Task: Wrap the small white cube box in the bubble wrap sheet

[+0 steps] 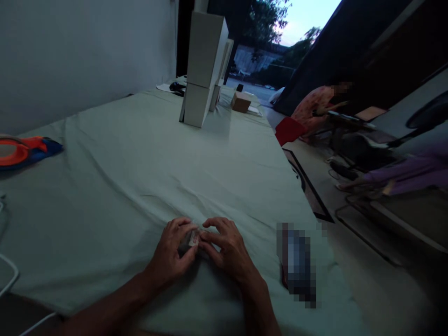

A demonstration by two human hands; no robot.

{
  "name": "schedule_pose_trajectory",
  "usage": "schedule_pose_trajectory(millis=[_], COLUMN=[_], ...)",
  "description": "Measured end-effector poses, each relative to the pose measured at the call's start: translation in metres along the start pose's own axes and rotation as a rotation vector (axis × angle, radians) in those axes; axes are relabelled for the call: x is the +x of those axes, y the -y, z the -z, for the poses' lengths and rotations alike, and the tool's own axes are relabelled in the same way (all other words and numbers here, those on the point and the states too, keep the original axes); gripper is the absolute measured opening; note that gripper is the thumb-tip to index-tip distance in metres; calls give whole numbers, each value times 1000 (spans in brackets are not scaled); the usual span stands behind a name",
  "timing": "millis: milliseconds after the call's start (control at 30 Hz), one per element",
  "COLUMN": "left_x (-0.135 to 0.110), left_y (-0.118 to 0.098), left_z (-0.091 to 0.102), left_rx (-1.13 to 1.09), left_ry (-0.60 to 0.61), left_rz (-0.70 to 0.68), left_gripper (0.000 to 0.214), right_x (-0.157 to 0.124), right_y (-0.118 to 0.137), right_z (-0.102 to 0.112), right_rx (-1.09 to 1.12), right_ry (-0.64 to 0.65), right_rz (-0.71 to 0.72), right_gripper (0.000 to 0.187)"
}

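Note:
Close to the near edge of the cloth-covered table, both hands meet over a small clear packet with a white and red label (193,239). My left hand (173,245) curls its thumb and fingers around the packet's left side. At its right end, my right hand (226,245) is closed with thumb and fingertips on the packet. The fingers cover much of the packet, and the dim light hides what is inside it.
A pale green cloth (147,149) with wrinkles covers the table. Tall white boxes (203,70) stand toward the back, with a small brown box (240,101) beyond. An orange and blue iron-shaped object (30,150) lies left, a blurred-out dark object (297,261) right. Another person (315,109) sits right.

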State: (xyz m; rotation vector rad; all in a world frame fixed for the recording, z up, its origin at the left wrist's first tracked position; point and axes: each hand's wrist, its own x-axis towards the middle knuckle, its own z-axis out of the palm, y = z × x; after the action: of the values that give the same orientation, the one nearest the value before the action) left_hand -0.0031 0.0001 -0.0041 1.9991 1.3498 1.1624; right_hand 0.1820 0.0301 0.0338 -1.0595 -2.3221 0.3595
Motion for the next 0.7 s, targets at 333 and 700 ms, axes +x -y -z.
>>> schedule_pose_trajectory(millis=[333, 700], left_x=[-2, -3], left_y=[3, 7], left_z=[-3, -7], left_rx=[75, 59], left_ry=[2, -39], left_rz=[-21, -56], left_gripper=[30, 30], right_x=[-1, 0], right_y=[1, -2], right_z=[1, -6], right_rx=[33, 69], right_ry=[0, -14], right_rz=[2, -12], right_gripper=[7, 6])
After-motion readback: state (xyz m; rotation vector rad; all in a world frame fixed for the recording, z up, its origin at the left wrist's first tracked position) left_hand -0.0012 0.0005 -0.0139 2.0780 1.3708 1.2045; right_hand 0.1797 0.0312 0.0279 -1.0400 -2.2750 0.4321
